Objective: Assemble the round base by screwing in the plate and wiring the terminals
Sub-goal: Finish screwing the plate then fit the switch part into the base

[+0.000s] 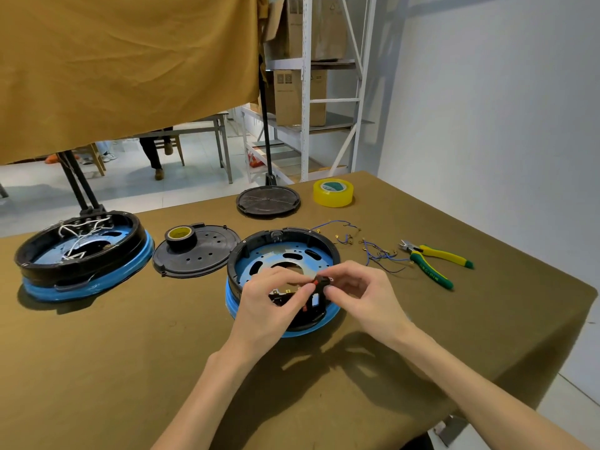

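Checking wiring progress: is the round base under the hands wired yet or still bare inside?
Bare where visible: the round base shows only its blue plate, and the loose wires lie beside it; the near rim is hidden.

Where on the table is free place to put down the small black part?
Bare cloth lies along the near table edge, in front of the left base and left of the forearms. Crowded: right of the middle base, where wires and pliers lie.

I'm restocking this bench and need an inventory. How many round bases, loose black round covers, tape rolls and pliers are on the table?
Round bases: 2, the wired base and the base being worked on
Black round covers: 2, the near cover and the far cover
Tape rolls: 2, black tape roll and yellow tape roll
Pliers: 1
Total: 7
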The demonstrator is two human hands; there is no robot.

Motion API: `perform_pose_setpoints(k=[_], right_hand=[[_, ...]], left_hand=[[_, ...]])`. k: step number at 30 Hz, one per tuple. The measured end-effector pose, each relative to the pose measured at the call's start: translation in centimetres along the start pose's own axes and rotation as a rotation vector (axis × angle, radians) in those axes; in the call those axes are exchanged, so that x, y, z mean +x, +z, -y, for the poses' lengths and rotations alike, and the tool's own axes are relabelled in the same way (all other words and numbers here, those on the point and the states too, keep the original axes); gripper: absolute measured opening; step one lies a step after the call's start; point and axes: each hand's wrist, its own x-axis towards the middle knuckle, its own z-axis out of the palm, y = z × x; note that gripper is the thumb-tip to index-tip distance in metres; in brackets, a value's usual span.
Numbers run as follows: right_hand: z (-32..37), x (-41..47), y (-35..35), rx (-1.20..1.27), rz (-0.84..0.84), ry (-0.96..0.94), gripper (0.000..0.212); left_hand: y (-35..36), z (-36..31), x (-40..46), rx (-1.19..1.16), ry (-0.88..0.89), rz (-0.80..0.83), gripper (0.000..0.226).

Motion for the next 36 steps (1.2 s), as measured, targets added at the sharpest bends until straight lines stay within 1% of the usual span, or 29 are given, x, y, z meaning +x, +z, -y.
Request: perform_pose_setpoints(k=[3, 5, 7, 12, 15, 17, 20, 25, 29, 32, 34, 36], right_hand=[[-0.2, 0.1, 0.3, 0.101, 0.002, 0.053, 0.032], [-0.4, 0.1, 0.6, 0.096, 0.015, 0.064, 0.032], [-0.6, 0.0, 0.8, 0.086, 0.045, 0.071, 0.031], [-0.4, -0.1, 0.2, 0.167, 0.122, 0.099, 0.028], [-0.2, -0.4, 0.2, 0.255, 0.188, 0.091, 0.030], [-0.1, -0.6, 0.4, 0.319, 0.204, 0.089, 0.037], [0.0, -0.7, 0.9, 0.285, 0.162, 0.044, 0.045], [0.0, -0.7, 1.0, 0.250, 0.122, 0.003, 0.047], [-0.2, -0.8, 0.8, 0.249, 0.110, -0.004, 0.047], [-0.5, -0.9, 0.7, 0.249, 0.101, 0.003, 0.047], [-0.7, -1.0, 0.7, 0.256, 0.089, 0.019, 0.045], [-0.9, -0.9, 0.5, 0.263, 0.063, 0.040, 0.034]], left_hand=[[-0.1, -0.1, -0.1, 0.013, -0.013, 0.069, 0.010], [0.1, -0.2, -0.4, 0.021, -0.034, 0.094, 0.014], [0.2, -0.2, -0.5, 0.017, -0.051, 0.089, 0.018], [0.2, -0.4, -0.3, -0.049, -0.083, 0.069, 0.025], [0.1, -0.6, -0.3, -0.035, -0.067, 0.055, 0.017], [-0.1, -0.6, -0.2, -0.053, -0.070, 0.046, 0.015], [-0.2, -0.5, -0.1, -0.073, -0.080, 0.044, 0.016], [-0.3, -0.5, 0.0, -0.070, -0.096, 0.049, 0.017], [-0.4, -0.5, 0.0, -0.079, -0.114, 0.071, 0.023], [-0.5, -0.6, 0.0, -0.074, -0.109, 0.094, 0.021], [-0.6, -0.6, 0.0, -0.076, -0.110, 0.101, 0.021], [-0.7, -0.6, 0.0, -0.087, -0.103, 0.117, 0.016]])
